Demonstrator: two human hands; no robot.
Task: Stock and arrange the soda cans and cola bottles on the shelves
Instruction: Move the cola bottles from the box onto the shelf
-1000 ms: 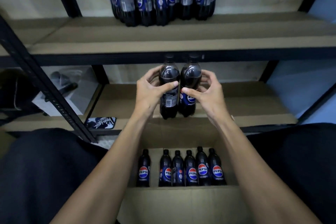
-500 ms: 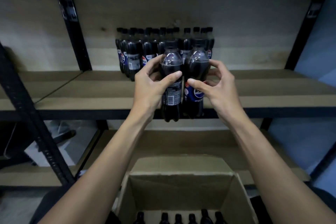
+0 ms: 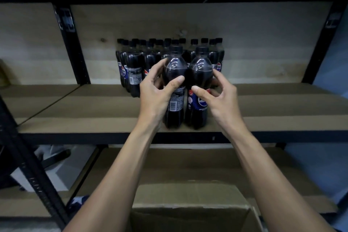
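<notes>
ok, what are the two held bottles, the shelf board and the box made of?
Cola bottles: clear glossy plastic, probably; highlights on shoulders, dark liquid showing through. Shelf board: matte tan wood or fibreboard, can't tell which. Box: matte brown cardboard, folded flaps.

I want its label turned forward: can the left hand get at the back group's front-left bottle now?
Probably not yet: the front-left bottle stands unblocked, but the left hand is busy gripping another bottle.

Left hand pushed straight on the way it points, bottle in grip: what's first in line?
Likely the stocked bottles at the shelf back, met by the bottle in the left hand; gap unclear.
</notes>
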